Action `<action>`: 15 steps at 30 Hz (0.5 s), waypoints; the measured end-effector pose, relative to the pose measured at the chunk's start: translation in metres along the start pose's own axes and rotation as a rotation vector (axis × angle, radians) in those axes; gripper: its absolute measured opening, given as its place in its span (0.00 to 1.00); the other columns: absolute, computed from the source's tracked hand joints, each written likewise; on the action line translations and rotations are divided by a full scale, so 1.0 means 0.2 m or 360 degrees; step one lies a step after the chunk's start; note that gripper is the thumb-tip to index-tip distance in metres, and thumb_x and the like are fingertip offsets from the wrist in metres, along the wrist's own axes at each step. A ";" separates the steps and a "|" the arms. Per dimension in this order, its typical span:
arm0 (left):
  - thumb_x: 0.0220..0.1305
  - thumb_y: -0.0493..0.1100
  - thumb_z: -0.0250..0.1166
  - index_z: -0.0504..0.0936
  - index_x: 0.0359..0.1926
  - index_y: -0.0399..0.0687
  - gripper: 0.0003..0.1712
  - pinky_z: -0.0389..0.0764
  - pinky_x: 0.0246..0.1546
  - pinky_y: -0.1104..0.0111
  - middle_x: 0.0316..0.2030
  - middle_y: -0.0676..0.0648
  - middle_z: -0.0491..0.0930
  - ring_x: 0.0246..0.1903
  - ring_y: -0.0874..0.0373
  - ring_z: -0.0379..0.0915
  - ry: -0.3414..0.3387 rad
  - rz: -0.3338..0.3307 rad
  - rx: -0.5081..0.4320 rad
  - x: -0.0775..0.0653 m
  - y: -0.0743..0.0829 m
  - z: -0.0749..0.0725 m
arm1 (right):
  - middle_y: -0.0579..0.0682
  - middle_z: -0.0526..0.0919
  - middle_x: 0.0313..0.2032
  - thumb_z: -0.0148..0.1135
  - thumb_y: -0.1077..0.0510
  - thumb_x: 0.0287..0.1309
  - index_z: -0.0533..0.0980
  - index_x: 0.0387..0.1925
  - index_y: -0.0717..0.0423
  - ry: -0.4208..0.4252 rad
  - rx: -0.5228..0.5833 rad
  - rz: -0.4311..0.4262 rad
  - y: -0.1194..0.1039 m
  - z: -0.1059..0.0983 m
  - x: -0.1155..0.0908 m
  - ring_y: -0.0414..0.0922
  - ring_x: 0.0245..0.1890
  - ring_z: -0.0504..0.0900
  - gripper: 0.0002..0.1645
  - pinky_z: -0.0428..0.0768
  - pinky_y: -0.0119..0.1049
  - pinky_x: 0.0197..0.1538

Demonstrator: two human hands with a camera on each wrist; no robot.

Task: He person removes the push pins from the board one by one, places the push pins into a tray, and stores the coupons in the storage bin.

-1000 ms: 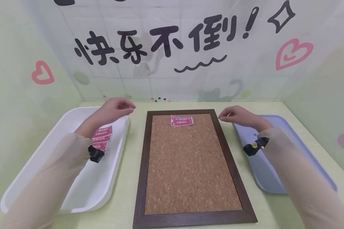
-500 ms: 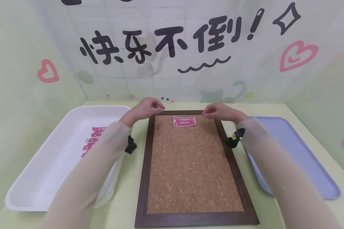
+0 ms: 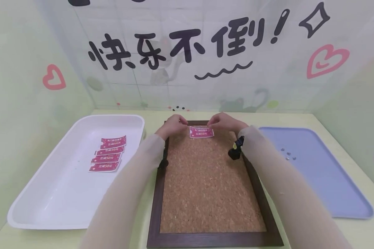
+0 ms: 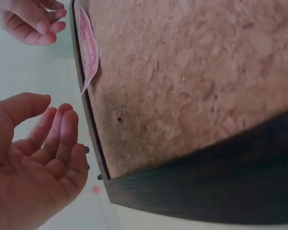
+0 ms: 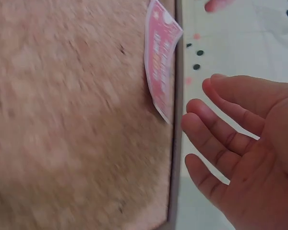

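A pink coupon (image 3: pixel 201 132) lies at the top of the framed cork board (image 3: pixel 212 180); its ends curl up from the cork in the wrist views. My left hand (image 3: pixel 174 125) hovers by the coupon's left upper corner. Over its right upper corner is my right hand (image 3: pixel 225 122). In the left wrist view, the left hand (image 4: pixel 43 158) has loosely bent fingers and nothing between them. Likewise the right hand (image 5: pixel 245 139), in the right wrist view, shows relaxed fingers, apart from the coupon (image 5: pixel 161 60). Whatever fastens the coupon cannot be made out.
On the left stands a white tray (image 3: pixel 50 207) with several overlapping pink coupons (image 3: pixel 107 158). A blue tray (image 3: pixel 318 173) on the right carries several small shiny metal pieces (image 3: pixel 288 154). A printed wall sheet (image 3: pixel 180 86) rises behind the table.
Both hands have come inward from beside the board to the coupon at its top. The coupon stays in place on the cork. Coupons in the white tray are uncovered now.
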State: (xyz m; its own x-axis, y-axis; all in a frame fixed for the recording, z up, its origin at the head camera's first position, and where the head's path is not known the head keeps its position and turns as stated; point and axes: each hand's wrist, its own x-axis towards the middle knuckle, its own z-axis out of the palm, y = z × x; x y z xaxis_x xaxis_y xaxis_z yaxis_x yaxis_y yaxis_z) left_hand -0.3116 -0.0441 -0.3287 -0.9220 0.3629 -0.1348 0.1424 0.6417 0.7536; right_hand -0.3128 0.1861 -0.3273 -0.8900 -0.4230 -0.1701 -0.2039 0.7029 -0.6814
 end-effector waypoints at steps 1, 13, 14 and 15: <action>0.60 0.37 0.55 0.75 0.50 0.35 0.17 0.69 0.51 0.59 0.50 0.39 0.73 0.51 0.47 0.68 0.0007 -0.0028 -0.0003 0.00 0.00 0.01 | 0.60 0.78 0.42 0.54 0.60 0.61 0.76 0.44 0.67 0.0004 0.0008 0.0021 0.00 0.01 0.01 0.52 0.45 0.73 0.14 0.68 0.47 0.53; 0.61 0.39 0.57 0.71 0.54 0.34 0.21 0.70 0.47 0.61 0.50 0.38 0.73 0.45 0.49 0.69 -0.0008 -0.0148 -0.0131 0.05 -0.02 0.07 | 0.61 0.77 0.43 0.53 0.63 0.61 0.75 0.44 0.68 0.0098 0.0036 0.0063 -0.01 0.11 0.10 0.53 0.46 0.73 0.13 0.69 0.46 0.53; 0.61 0.39 0.57 0.71 0.55 0.34 0.21 0.71 0.45 0.62 0.49 0.38 0.73 0.41 0.50 0.69 -0.0013 -0.0151 -0.0135 0.05 -0.02 0.08 | 0.61 0.76 0.44 0.52 0.63 0.61 0.75 0.44 0.68 0.0101 0.0034 0.0069 -0.01 0.11 0.10 0.53 0.46 0.73 0.14 0.69 0.46 0.53; 0.61 0.39 0.57 0.70 0.55 0.34 0.22 0.71 0.42 0.63 0.49 0.39 0.73 0.39 0.52 0.68 -0.0016 -0.0157 -0.0136 0.06 -0.03 0.09 | 0.61 0.76 0.44 0.53 0.63 0.61 0.75 0.44 0.68 0.0108 0.0028 0.0079 -0.01 0.12 0.11 0.53 0.46 0.73 0.13 0.69 0.45 0.53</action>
State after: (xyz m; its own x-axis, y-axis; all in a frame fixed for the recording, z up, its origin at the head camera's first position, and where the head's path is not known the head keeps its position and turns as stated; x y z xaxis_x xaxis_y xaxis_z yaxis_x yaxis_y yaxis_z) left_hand -0.3170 -0.0317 -0.3452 -0.9264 0.3076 -0.2172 0.0193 0.6149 0.7884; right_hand -0.3217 0.1623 -0.3457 -0.9245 -0.3480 -0.1556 -0.1525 0.7117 -0.6857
